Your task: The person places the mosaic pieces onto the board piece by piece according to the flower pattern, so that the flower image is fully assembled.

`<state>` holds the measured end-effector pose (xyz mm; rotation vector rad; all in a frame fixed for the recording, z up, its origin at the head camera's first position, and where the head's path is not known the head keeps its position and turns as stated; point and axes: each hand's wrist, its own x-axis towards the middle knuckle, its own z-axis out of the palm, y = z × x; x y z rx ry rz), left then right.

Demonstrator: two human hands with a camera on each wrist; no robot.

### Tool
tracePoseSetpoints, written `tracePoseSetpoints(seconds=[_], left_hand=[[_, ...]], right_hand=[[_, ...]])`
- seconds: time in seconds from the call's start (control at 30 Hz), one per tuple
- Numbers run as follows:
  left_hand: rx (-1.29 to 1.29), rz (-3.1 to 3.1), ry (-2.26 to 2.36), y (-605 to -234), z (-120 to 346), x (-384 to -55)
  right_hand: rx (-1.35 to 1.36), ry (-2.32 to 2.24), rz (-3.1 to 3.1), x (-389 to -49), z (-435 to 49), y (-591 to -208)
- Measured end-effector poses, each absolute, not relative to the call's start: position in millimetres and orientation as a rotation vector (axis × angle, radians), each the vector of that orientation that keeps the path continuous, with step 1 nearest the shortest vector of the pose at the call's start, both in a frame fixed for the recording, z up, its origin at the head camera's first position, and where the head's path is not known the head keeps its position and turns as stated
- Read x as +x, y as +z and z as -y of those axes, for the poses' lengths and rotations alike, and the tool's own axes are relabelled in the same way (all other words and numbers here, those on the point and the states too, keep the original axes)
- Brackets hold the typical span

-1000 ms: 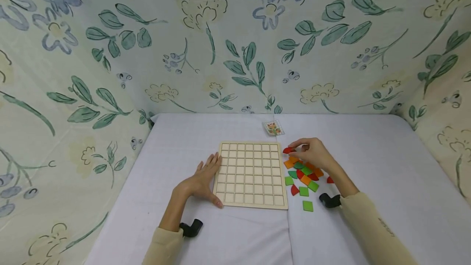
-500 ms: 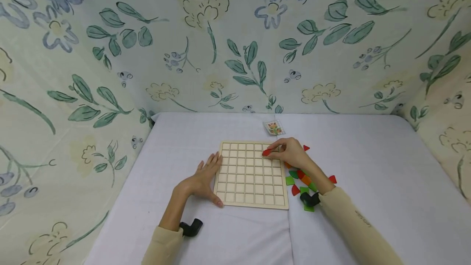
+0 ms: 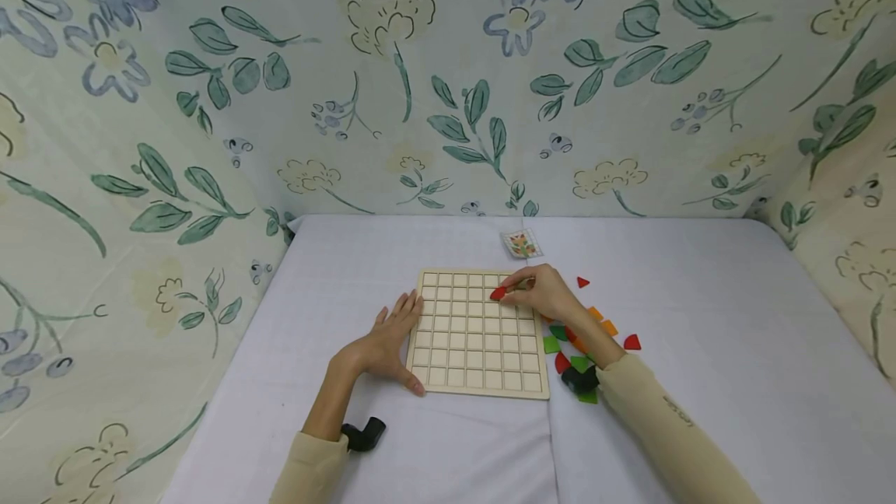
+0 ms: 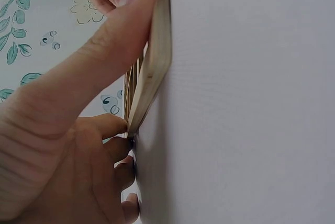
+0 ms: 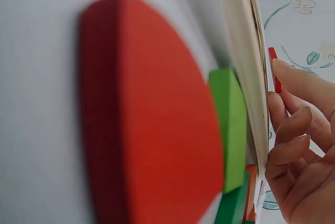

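Right hand (image 3: 542, 292) pinches a red piece (image 3: 498, 294) above the wooden grid board (image 3: 458, 341); from afar I see the left hand (image 3: 383, 341), spread wide, touching the board's left edge.

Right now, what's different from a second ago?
The right hand carried a red piece leftward, from beside the grid board to over its upper right part, and still pinches it. The left hand stayed at the board's left edge; the board and picture card stayed put.

Beige long sleeves (image 3: 654, 430), dark lettering (image 3: 677, 411) on the right (too small to read), black wrist cameras (image 3: 365, 435)
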<state>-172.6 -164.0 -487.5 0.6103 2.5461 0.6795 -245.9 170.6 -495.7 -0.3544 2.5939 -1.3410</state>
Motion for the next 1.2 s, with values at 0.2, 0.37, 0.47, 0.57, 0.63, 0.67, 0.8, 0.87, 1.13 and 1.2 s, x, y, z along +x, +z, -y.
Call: tracePoseSetpoints(seconds=[0.2,0.37,0.47,0.57,0.63,0.67,0.8,0.87,1.13,1.2], left_hand=[[0.606,-2.545,0.669,-486.3,164.5,-171.9],[0.606,-2.545,0.676,-487.2,164.6,-172.7],[0.607,-2.543,0.671,-487.7,164.6,-172.8],[0.605,-2.542,0.658,-487.9,164.5,-172.8],[0.606,-2.542,0.651,-488.1,164.3,-173.1],[0.608,-2.543,0.653,-488.3,164.2,-173.3],[0.611,-2.538,0.665,-488.6,164.0,-173.5],[0.611,-2.539,0.674,-489.0,164.1,-173.6],[0.612,-2.537,0.671,-490.0,164.4,-173.8],[0.614,-2.537,0.667,-489.8,164.6,-173.7]], right_hand=[[-0.325,-1.332,-2.591,-246.6,-166.9,-496.2],[-0.312,-1.361,-2.541,-247.6,-166.0,-496.6],[-0.306,-1.356,-2.534,-248.2,-167.1,-497.3],[-0.303,-1.357,-2.535,-248.0,-167.9,-497.0],[-0.307,-1.369,-2.533,-247.7,-167.9,-496.5],[-0.315,-1.371,-2.534,-247.9,-167.8,-496.9],[-0.331,-1.351,-2.553,-248.1,-166.5,-498.0],[-0.343,-1.322,-2.573,-248.3,-165.8,-499.1],[-0.37,-1.265,-2.613,-248.5,-163.5,-499.0],[-0.378,-1.26,-2.619,-248.5,-163.2,-499.1]])
